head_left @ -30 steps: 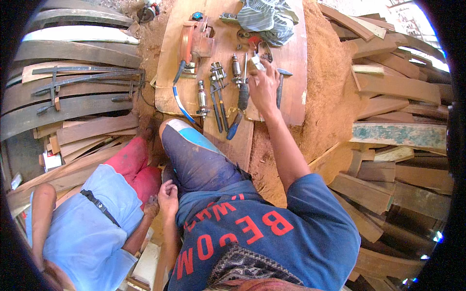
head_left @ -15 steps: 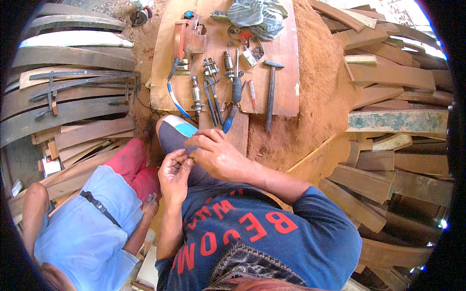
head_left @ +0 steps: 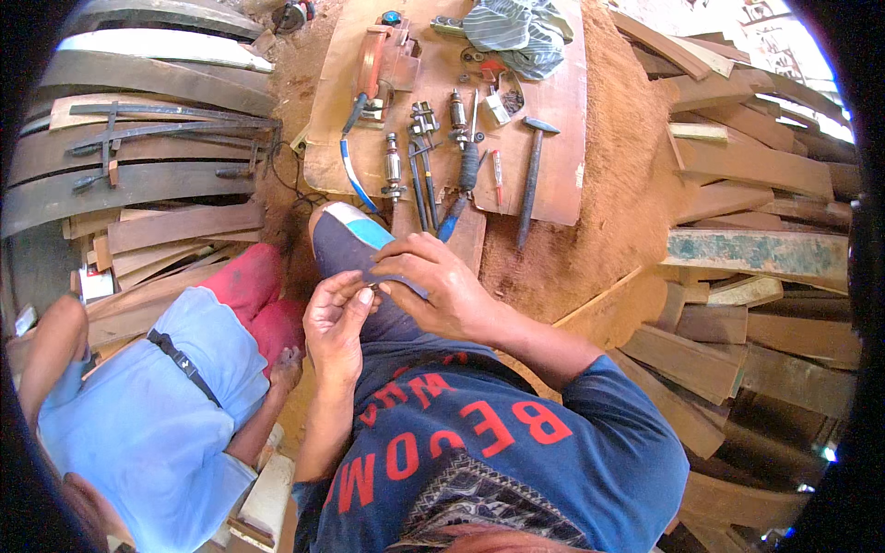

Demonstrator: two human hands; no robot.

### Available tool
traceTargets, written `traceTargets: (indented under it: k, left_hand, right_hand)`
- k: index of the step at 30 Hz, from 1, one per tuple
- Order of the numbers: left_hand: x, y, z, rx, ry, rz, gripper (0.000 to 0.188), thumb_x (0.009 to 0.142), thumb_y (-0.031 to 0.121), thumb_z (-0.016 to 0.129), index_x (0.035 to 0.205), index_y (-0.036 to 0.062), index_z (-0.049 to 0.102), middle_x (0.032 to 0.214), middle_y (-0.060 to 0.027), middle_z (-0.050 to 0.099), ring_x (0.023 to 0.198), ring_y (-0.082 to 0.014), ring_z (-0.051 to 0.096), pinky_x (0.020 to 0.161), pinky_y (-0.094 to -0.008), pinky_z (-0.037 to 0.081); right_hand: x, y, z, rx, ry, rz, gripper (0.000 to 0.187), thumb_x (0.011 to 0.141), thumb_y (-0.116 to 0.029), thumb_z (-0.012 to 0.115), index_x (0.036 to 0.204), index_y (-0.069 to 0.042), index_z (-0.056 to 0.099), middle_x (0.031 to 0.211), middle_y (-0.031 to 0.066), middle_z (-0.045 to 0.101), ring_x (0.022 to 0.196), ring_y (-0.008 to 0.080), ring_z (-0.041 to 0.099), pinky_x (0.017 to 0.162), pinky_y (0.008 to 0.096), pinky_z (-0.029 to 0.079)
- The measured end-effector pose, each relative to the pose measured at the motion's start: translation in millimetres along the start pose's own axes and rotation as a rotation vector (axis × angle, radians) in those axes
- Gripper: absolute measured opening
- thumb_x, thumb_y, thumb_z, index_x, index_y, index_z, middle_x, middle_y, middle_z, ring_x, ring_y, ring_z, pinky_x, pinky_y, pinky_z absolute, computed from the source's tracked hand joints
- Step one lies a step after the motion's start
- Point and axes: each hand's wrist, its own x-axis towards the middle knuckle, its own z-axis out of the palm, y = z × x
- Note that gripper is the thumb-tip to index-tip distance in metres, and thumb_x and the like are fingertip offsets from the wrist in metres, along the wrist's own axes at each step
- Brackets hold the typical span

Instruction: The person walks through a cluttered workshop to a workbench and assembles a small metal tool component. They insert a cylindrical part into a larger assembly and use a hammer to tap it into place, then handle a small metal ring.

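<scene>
Above my lap, my left hand (head_left: 334, 323) is closed, thumb and fingertips pinching a small dark piece (head_left: 373, 287) too tiny to name. My right hand (head_left: 437, 288) meets it from the right, its thumb and bent fingers closed around the same piece. Beyond my hands lies a board (head_left: 562, 189) with tools on it. Nearest are a motor armature (head_left: 394, 168), pliers (head_left: 425, 180) with dark handles, and a second armature (head_left: 458, 112). A red screwdriver (head_left: 498, 177) and a hammer (head_left: 532, 180) lie to their right.
An orange power tool (head_left: 371, 63), a striped cloth (head_left: 521, 37) and a small box of parts (head_left: 506, 100) occupy the board's far side. Sawdust (head_left: 618, 147) covers the ground. Curved timber (head_left: 756, 166) is piled right and left. A person in a blue shirt (head_left: 157, 396) sits at left.
The view has shifted, so the board and tools appear farther right. My fingers have moved slightly apart, and the small dark piece now shows between them.
</scene>
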Motion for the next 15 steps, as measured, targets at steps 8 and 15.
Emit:
traceTargets:
  k: [8,15]
  left_hand:
    - [-3.6,1.8,9.9,0.098,-0.009,0.072,0.022,0.093,0.0,0.071,0.114,0.0003,0.065,0.102,-0.007,0.071,0.088,-0.0133,0.068,0.081,-0.0269,0.056]
    - [-5.3,-1.1,7.7,0.11,-0.007,0.102,0.018,0.094,0.0,0.071,0.111,-0.0021,0.069,0.1,-0.005,0.071,0.089,-0.008,0.064,0.081,-0.0224,0.052]
  right_hand:
    - [-4.3,-7.5,0.0,0.022,0.075,-0.01,0.022,0.082,-0.006,0.077,0.104,-0.005,0.071,0.103,0.0123,0.066,0.097,0.0318,0.063,0.084,0.0421,0.05]
    - [-4.1,-10.0,4.8,0.139,0.106,0.082,0.014,0.084,-0.003,0.075,0.097,-0.004,0.071,0.099,0.0124,0.067,0.097,0.0322,0.065,0.085,0.0414,0.052]
